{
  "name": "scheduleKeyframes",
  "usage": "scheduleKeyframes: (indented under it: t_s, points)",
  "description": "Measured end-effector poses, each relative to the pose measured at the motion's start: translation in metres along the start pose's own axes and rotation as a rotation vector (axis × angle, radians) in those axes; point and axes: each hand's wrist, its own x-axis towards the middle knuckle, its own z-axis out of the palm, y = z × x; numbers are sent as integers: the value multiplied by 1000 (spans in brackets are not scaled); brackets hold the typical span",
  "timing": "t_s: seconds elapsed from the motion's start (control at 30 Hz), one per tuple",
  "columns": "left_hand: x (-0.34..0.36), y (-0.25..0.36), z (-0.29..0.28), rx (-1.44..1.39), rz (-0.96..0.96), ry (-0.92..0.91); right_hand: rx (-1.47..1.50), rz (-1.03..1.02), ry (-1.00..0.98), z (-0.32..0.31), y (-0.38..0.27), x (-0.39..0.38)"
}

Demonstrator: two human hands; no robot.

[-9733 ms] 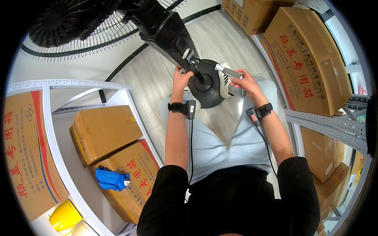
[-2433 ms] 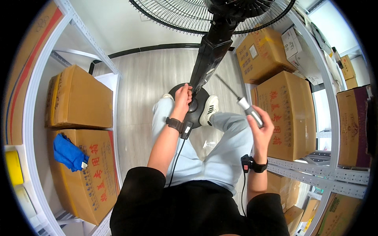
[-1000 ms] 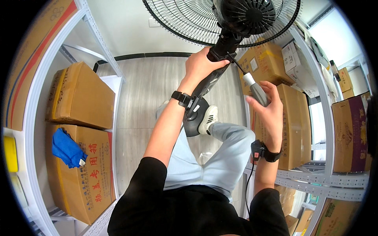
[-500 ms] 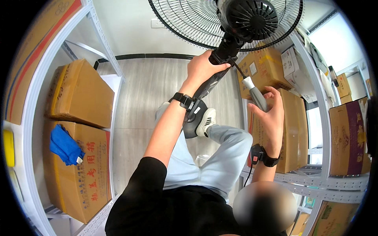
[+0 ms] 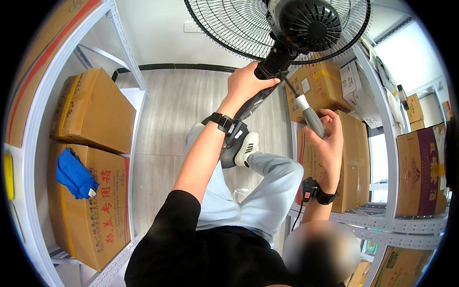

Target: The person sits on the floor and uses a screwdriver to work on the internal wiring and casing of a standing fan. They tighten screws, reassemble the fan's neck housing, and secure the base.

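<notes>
A black pedestal fan [image 5: 282,60] stands tilted in front of me, its wire cage and motor housing at the top of the view. My left hand [image 5: 243,86] is wrapped round the fan's neck, just below the motor. A screwdriver [image 5: 312,120] with a grey and white handle points up to the left, its shaft reaching the neck beside my left thumb. The very tip is hard to see there. The thumb and fingers of my right hand [image 5: 330,143] curl loosely about the butt end of that handle.
Metal shelving with cardboard boxes stands on both sides: a box [image 5: 95,110] at left, another box [image 5: 354,162] at right. A blue cloth [image 5: 75,173] lies on a lower left box. My shoe [image 5: 248,148] is beside the fan's base. A wall socket [image 5: 192,27] is behind.
My right fingers have shifted slightly around the screwdriver's handle. The left hand keeps its hold on the fan's neck, and the view has moved a little.
</notes>
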Motion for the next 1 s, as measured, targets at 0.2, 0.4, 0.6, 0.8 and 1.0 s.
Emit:
scheduleKeyframes:
  t_s: [0.2,0.4,0.6,0.8,1.0]
  points:
    - [1,-8,3,-2,11,19,225,410,10,-1,-34,3]
    - [1,-4,3,6,5,10,-6,-3,-13,0,-4,0]
    - [2,-8,4,9,9,16,161,176,-23,0,-16,-1]
    - [1,-8,3,8,-6,4,185,283,33,2,-25,2]
    - [0,-7,4,-20,-3,-1,252,62,-50,-4,-16,-4]
